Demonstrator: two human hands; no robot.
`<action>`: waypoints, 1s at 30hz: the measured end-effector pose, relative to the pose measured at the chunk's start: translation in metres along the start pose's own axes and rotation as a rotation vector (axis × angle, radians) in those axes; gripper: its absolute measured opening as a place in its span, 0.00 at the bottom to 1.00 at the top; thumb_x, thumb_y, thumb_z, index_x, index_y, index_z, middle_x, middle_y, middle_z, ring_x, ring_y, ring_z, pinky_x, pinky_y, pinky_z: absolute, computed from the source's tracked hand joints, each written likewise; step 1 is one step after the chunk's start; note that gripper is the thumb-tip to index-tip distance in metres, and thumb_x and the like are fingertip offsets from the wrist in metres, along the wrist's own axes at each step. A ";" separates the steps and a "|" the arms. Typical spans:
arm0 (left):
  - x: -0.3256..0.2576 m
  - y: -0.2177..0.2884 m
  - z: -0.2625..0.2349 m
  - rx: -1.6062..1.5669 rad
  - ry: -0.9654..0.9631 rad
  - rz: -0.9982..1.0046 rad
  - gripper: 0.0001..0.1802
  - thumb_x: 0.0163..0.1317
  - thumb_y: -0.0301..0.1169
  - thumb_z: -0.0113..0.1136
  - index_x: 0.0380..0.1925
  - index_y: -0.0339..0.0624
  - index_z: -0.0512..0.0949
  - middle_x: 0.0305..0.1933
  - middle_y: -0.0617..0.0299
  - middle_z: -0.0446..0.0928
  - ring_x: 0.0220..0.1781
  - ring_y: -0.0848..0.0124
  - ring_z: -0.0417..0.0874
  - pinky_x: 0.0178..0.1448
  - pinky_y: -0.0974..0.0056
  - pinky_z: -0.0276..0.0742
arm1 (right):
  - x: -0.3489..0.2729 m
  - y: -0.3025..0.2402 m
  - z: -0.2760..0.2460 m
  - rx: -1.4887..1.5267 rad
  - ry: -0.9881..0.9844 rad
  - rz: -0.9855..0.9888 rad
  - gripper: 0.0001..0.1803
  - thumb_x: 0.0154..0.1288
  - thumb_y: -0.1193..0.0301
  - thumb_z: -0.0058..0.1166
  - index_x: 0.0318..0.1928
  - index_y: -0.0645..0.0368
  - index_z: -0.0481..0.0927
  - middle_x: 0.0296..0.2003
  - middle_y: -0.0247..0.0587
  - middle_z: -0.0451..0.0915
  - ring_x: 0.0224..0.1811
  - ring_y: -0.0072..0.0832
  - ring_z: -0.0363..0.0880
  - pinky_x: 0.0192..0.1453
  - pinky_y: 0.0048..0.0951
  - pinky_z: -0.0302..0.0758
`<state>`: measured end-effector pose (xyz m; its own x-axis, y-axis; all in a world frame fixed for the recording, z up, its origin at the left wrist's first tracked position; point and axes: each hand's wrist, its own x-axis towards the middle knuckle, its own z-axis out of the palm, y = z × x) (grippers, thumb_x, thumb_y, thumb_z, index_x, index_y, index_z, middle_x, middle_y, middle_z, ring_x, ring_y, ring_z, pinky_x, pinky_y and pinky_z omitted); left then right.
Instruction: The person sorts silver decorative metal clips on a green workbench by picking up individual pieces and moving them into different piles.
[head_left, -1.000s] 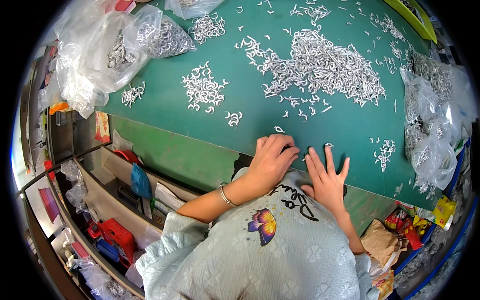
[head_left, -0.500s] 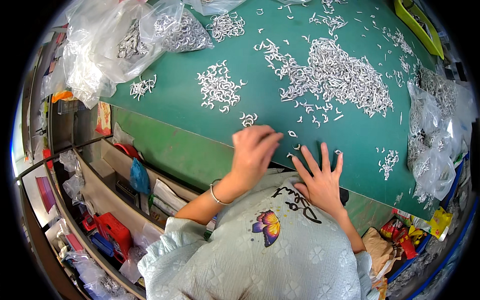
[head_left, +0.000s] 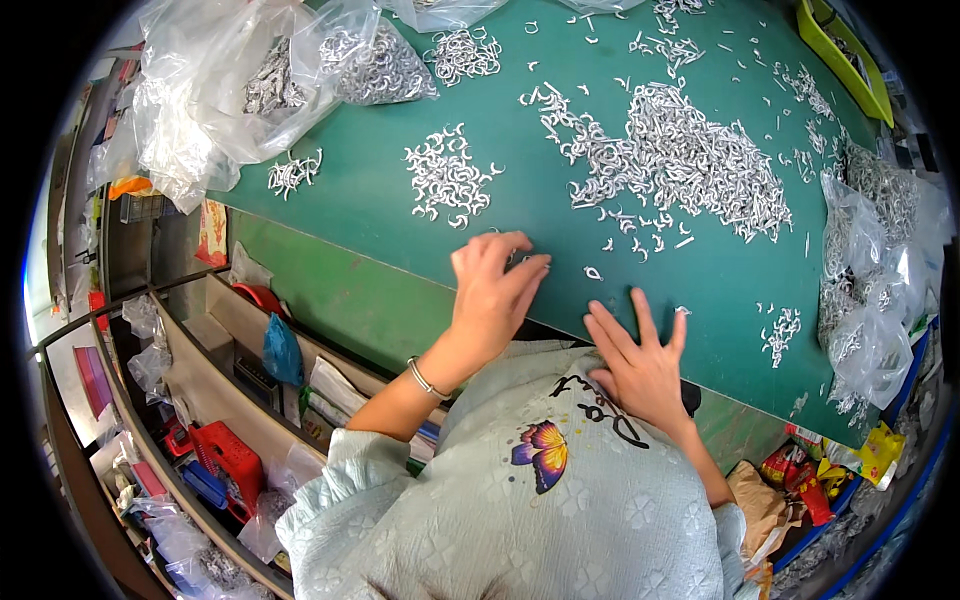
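My left hand [head_left: 490,290] is over the green tabletop near its front edge, fingers bent, with a gap between thumb and forefinger. A few small silver curved pieces [head_left: 517,258] show in that gap, partly hidden by the fingers. My right hand [head_left: 645,370] lies flat with its fingers spread. At one of its fingertips is a small silver piece [head_left: 682,310]. Between the hands, a little farther off, lies a small ring-like piece [head_left: 593,273]. Beyond my left hand is a loose pile of C-shaped silver pieces [head_left: 447,178].
A large heap of silver pieces [head_left: 700,160] covers the middle right. Clear plastic bags of pieces stand at the far left [head_left: 375,65] and right edge [head_left: 855,290]. A yellow-green bin [head_left: 850,60] sits at the far right corner. Shelving with a red basket [head_left: 228,455] is at left.
My left hand has moved slightly left, and its thumb and forefinger have come apart. Small pieces near my right fingertips no longer show. The whole view has shifted a little.
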<state>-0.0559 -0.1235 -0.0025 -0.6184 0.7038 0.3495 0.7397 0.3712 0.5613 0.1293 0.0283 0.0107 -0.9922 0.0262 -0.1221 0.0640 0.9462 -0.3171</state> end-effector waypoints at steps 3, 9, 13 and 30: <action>-0.005 -0.005 0.004 0.045 0.096 -0.121 0.13 0.49 0.21 0.70 0.37 0.44 0.84 0.45 0.60 0.75 0.47 0.61 0.73 0.52 0.59 0.64 | -0.033 0.013 0.003 -0.102 -0.020 0.160 0.43 0.55 0.53 0.63 0.70 0.46 0.65 0.74 0.24 0.58 0.78 0.47 0.47 0.68 0.75 0.43; 0.005 0.007 0.006 0.085 0.071 -0.107 0.17 0.51 0.24 0.70 0.43 0.45 0.81 0.47 0.59 0.74 0.51 0.59 0.73 0.57 0.54 0.60 | -0.078 0.031 -0.001 -0.218 0.071 0.522 0.40 0.68 0.45 0.43 0.71 0.57 0.61 0.74 0.37 0.57 0.78 0.53 0.43 0.72 0.70 0.35; 0.017 0.022 0.013 0.015 -0.034 -0.011 0.16 0.52 0.27 0.69 0.43 0.46 0.81 0.46 0.61 0.75 0.52 0.59 0.74 0.56 0.54 0.59 | -0.044 0.027 -0.007 -0.057 0.225 0.407 0.37 0.70 0.48 0.43 0.71 0.59 0.62 0.74 0.41 0.57 0.78 0.53 0.43 0.73 0.67 0.31; 0.009 0.063 0.048 -0.238 -0.161 0.110 0.12 0.50 0.23 0.69 0.36 0.43 0.80 0.41 0.63 0.77 0.43 0.66 0.76 0.48 0.59 0.61 | -0.014 0.016 -0.016 0.019 0.092 0.259 0.38 0.58 0.58 0.61 0.69 0.54 0.67 0.74 0.28 0.57 0.78 0.48 0.45 0.68 0.77 0.42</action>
<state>-0.0022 -0.0647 0.0006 -0.4741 0.8257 0.3057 0.7054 0.1484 0.6931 0.1430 0.0481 0.0228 -0.9481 0.2962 -0.1156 0.3176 0.8982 -0.3040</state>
